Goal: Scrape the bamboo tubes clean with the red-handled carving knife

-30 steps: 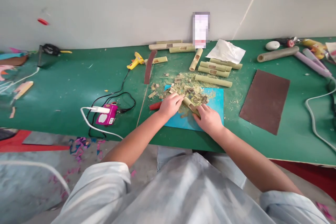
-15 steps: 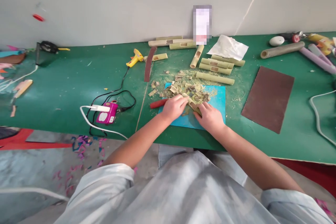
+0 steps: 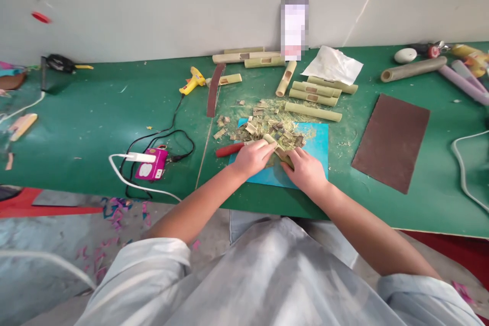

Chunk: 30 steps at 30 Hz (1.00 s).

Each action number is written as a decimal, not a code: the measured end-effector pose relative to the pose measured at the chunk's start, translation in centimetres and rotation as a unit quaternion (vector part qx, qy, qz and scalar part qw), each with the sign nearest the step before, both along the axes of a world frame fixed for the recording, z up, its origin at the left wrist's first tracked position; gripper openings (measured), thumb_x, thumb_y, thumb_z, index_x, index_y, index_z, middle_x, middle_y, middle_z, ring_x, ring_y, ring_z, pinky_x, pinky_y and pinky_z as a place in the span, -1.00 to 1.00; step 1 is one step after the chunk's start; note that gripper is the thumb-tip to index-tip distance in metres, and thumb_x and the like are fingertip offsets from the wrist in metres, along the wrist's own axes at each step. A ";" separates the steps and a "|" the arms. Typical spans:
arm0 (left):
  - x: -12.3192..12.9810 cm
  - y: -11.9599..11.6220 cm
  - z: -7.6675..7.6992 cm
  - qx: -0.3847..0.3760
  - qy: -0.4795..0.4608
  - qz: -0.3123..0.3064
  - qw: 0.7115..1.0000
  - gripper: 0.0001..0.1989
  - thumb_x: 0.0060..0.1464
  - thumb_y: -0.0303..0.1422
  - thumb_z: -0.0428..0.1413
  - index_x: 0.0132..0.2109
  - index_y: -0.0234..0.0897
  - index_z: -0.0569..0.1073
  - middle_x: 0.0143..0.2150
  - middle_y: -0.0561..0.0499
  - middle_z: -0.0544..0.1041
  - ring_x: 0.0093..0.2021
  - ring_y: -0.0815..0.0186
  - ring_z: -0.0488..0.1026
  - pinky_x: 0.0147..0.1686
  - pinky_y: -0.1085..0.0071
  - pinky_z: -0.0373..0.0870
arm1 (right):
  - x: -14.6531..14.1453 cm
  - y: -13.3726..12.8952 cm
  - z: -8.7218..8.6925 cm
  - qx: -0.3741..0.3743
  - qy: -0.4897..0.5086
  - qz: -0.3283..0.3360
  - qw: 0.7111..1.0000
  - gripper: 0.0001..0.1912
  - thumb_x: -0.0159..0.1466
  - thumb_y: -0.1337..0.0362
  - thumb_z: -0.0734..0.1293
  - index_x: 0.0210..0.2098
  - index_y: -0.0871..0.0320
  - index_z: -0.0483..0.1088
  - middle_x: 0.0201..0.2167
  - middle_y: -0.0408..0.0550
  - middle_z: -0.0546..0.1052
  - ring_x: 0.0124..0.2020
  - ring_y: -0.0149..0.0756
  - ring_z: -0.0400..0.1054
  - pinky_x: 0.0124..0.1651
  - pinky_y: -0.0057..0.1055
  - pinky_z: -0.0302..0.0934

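Observation:
A short bamboo tube [image 3: 281, 153] lies slantwise between my hands, over a blue mat [image 3: 319, 145]. My left hand [image 3: 252, 159] is closed on its upper left end, with fingers and thumb on the tube. At the lower right end, my right hand [image 3: 306, 170] grips it, thumb on the near side. Bamboo chips and shavings [image 3: 282, 135] are heaped just beyond my fingers. A red handle [image 3: 229, 150] sticks out to the left of my left hand; whatever it belongs to is hidden.
Several notched bamboo tubes [image 3: 313, 112] lie behind the chips, near white paper [image 3: 332, 65]. A brown sheet [image 3: 391, 142] is at right. To the left are a brown strip [image 3: 216, 90], a yellow glue gun [image 3: 193, 80] and a pink power box [image 3: 152, 164] with cords.
My left hand has shifted slightly to the right along the bamboo tube. My right hand stays in about the same place. The view has turned a little.

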<state>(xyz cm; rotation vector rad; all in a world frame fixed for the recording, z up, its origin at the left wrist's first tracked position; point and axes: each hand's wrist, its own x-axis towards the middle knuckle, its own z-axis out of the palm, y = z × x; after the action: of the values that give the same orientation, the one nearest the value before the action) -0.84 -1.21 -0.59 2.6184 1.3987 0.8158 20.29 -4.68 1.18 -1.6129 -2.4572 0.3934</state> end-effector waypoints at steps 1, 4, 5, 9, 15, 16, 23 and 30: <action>0.0 0.0 0.0 0.002 0.000 0.004 1.000 -0.65 0.36 -0.28 -0.10 -0.04 -0.33 0.55 -0.33 -0.09 0.54 -0.31 0.33 0.51 -0.29 0.45 0.46 | 0.0 0.0 0.0 -0.001 0.001 0.000 1.000 -0.80 0.34 0.17 0.24 -0.17 0.14 0.39 -0.23 0.01 0.49 -0.21 -0.23 0.36 -0.30 -0.38 0.08; 0.2 0.0 -0.1 0.007 0.000 0.006 1.000 -0.65 0.36 -0.30 -0.11 -0.04 -0.35 0.54 -0.33 -0.10 0.53 -0.32 0.33 0.51 -0.31 0.45 0.46 | 0.0 0.0 0.2 -0.002 0.002 0.000 1.000 -0.81 0.33 0.18 0.25 -0.18 0.14 0.39 -0.24 0.01 0.49 -0.21 -0.23 0.37 -0.31 -0.38 0.08; 0.3 -0.1 -0.1 0.006 0.003 -0.003 1.000 -0.65 0.36 -0.29 -0.10 -0.02 -0.34 0.54 -0.33 -0.10 0.54 -0.32 0.33 0.51 -0.31 0.45 0.46 | 0.0 0.0 0.2 -0.002 0.002 0.000 1.000 -0.82 0.33 0.18 0.25 -0.18 0.14 0.39 -0.24 0.01 0.49 -0.21 -0.23 0.37 -0.31 -0.38 0.08; 0.3 -0.3 -0.2 0.016 -0.002 -0.002 1.000 -0.64 0.37 -0.30 -0.11 -0.01 -0.36 0.53 -0.32 -0.11 0.54 -0.31 0.31 0.51 -0.32 0.44 0.46 | 0.0 -0.1 0.3 -0.001 0.002 0.001 1.000 -0.83 0.32 0.18 0.25 -0.18 0.13 0.39 -0.24 0.00 0.50 -0.20 -0.24 0.37 -0.30 -0.39 0.08; 0.0 -0.2 -0.1 0.024 0.004 0.008 1.000 -0.65 0.36 -0.31 -0.11 -0.01 -0.33 0.54 -0.34 -0.09 0.52 -0.35 0.35 0.48 -0.35 0.47 0.44 | 0.0 0.0 0.4 -0.005 -0.003 0.002 1.000 -0.81 0.33 0.17 0.25 -0.17 0.14 0.39 -0.23 0.00 0.50 -0.20 -0.24 0.38 -0.32 -0.40 0.08; -0.1 -0.2 -0.1 0.025 0.004 0.016 1.000 -0.64 0.37 -0.31 -0.12 -0.02 -0.34 0.54 -0.35 -0.09 0.52 -0.36 0.35 0.47 -0.34 0.47 0.44 | 0.0 0.0 0.4 -0.006 -0.003 0.002 1.000 -0.81 0.33 0.17 0.25 -0.16 0.14 0.39 -0.22 0.00 0.50 -0.20 -0.24 0.38 -0.32 -0.40 0.07; 0.2 -0.2 0.1 0.021 0.005 0.025 0.999 -0.66 0.36 -0.32 -0.10 -0.02 -0.36 0.53 -0.32 -0.09 0.54 -0.32 0.36 0.50 -0.30 0.49 0.44 | 0.1 0.1 0.3 -0.006 0.000 0.002 1.000 -0.80 0.34 0.16 0.24 -0.16 0.14 0.39 -0.23 0.00 0.50 -0.22 -0.24 0.38 -0.34 -0.40 0.06; 0.2 -0.2 0.0 0.040 0.017 0.014 0.999 -0.65 0.36 -0.32 -0.11 -0.02 -0.36 0.54 -0.33 -0.10 0.53 -0.33 0.35 0.50 -0.33 0.49 0.45 | 0.1 0.0 0.2 -0.009 0.001 0.003 1.000 -0.81 0.33 0.17 0.26 -0.15 0.14 0.38 -0.23 -0.02 0.50 -0.20 -0.25 0.39 -0.32 -0.40 0.07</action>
<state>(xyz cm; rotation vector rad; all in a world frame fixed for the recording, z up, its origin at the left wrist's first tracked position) -0.59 -1.41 -0.55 2.6901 1.4447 0.8526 20.40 -4.66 1.40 -1.6110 -2.4651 0.4188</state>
